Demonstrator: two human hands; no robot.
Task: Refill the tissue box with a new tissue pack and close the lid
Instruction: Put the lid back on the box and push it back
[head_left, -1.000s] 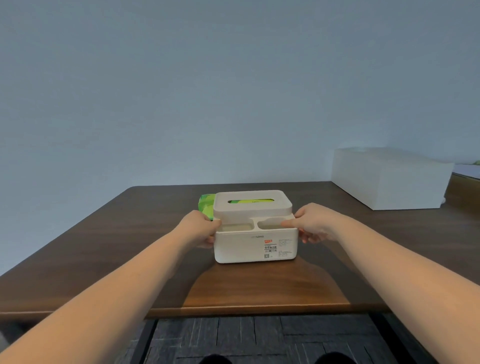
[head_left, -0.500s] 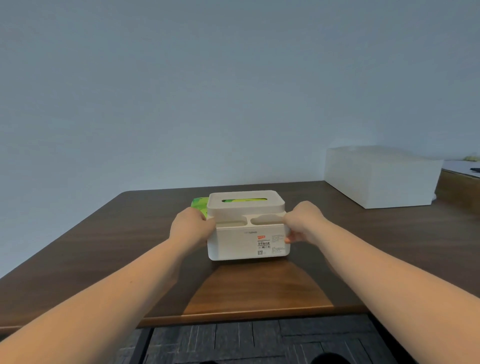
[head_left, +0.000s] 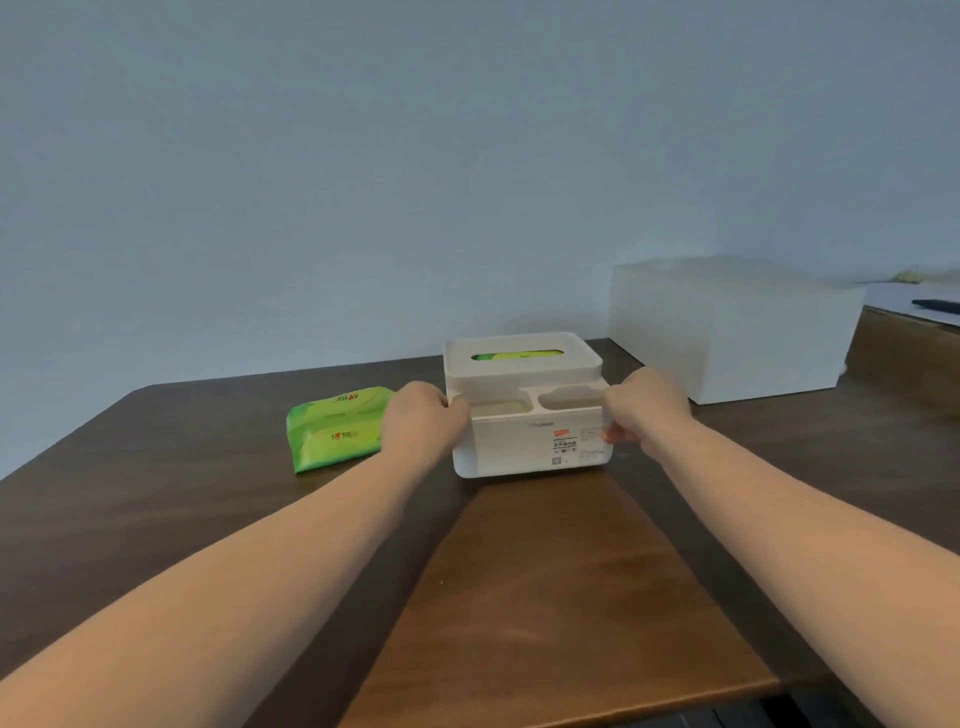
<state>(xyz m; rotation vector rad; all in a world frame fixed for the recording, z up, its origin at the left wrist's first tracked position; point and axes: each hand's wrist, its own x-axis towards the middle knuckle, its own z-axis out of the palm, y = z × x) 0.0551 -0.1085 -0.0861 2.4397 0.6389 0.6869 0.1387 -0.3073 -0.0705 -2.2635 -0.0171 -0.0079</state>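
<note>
A white tissue box (head_left: 524, 441) stands on the dark wooden table (head_left: 156, 493), its lid (head_left: 522, 358) on top with green showing through the slot. Two small front compartments sit below the lid. My left hand (head_left: 423, 421) grips the box's left side and my right hand (head_left: 644, 413) grips its right side. A green tissue pack (head_left: 332, 434) lies flat on the table just left of my left hand, apart from the box.
A large white box (head_left: 727, 327) stands at the back right of the table. Beyond it, a lighter surface holds a dark pen-like item (head_left: 935, 305). A pale wall rises behind the table. The table's near edge runs along the bottom.
Both hands have slid the tissue box to the right, uncovering the green pack that was hidden behind it. The grip on both sides is unchanged.
</note>
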